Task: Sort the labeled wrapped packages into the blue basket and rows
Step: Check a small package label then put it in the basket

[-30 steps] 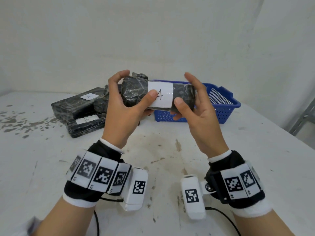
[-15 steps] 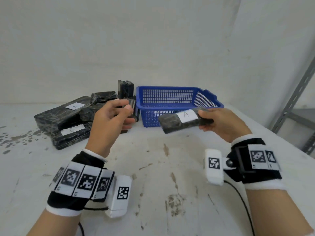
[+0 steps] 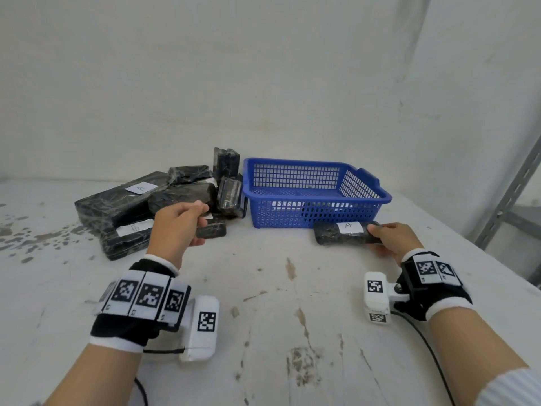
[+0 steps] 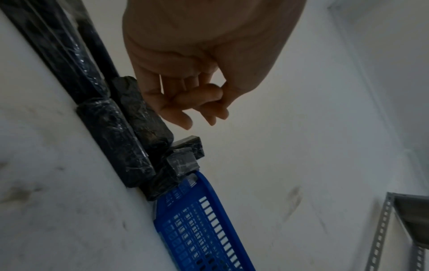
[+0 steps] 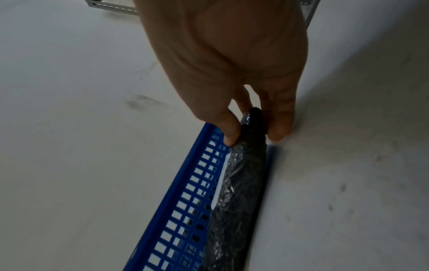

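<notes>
Against the front wall of the blue mesh plastic basket [image 3: 310, 212], the right hand [image 3: 393, 240] had lowered the black film-wrapped package labeled A [image 3: 341, 233] onto the white desk [image 3: 263, 288], pinching its end, apparently starting a row, while the left hand [image 3: 175, 227], having released it, hung loosely curled.

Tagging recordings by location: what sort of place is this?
Probably a storeroom or workshop: a stained white table, bare white walls, and a slotted grey metal shelving upright at the right.

A black plastic-wrapped package labelled A [image 3: 347, 233] is lying flat just in front of the blue mesh plastic basket [image 3: 310, 206], while the other black wrapped packages [image 3: 152, 206] are sitting piled left of it.
</notes>
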Demonstrator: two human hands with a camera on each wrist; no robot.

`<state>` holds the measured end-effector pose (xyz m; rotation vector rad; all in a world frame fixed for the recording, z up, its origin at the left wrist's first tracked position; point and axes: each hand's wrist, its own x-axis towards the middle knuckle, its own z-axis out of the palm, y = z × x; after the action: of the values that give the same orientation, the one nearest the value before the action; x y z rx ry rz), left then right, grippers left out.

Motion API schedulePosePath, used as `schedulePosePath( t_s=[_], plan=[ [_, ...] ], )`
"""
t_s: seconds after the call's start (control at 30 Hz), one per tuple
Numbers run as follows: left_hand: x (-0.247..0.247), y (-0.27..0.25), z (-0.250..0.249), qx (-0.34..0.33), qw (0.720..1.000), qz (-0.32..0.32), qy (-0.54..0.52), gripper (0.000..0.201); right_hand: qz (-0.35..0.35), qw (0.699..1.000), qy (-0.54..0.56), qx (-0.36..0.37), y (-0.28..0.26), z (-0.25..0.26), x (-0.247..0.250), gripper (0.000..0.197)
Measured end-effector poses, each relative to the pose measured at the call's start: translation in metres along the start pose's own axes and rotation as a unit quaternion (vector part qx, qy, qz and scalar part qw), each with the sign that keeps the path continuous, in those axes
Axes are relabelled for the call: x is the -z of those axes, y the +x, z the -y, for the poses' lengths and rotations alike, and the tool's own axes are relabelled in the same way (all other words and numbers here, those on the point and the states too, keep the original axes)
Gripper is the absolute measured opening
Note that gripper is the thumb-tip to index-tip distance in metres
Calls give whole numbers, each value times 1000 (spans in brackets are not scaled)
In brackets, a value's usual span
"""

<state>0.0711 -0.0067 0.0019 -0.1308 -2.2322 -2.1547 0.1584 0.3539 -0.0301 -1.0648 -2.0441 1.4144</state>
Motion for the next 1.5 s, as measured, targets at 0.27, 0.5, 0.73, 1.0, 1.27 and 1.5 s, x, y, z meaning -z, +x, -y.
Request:
schedulePosePath(
  t_s=[0.27, 0.5, 0.73, 1.0, 1.27, 1.5],
  plan=[
    [4, 44, 30, 69, 979, -44, 186, 36, 13, 997, -76, 20, 6, 0, 1, 39],
    [6, 78, 24, 116, 941, -186, 258, 79, 7, 995, -93, 38, 20, -3, -3, 44],
    [16, 121, 29, 103, 950, -156, 252, 69, 20, 992, -117, 33, 29, -8, -3, 43],
    [41, 127, 32, 27, 937, -4, 349, 98, 20, 998, -61, 13, 30, -7, -3, 31],
    [49, 115, 25, -55, 955, -36, 290, 55, -12, 999, -27, -32, 20, -5, 12, 65],
    [52, 78, -10, -57, 996, 27, 65, 17, -136, 983, -1, 126, -39, 48, 11, 50]
  ],
)
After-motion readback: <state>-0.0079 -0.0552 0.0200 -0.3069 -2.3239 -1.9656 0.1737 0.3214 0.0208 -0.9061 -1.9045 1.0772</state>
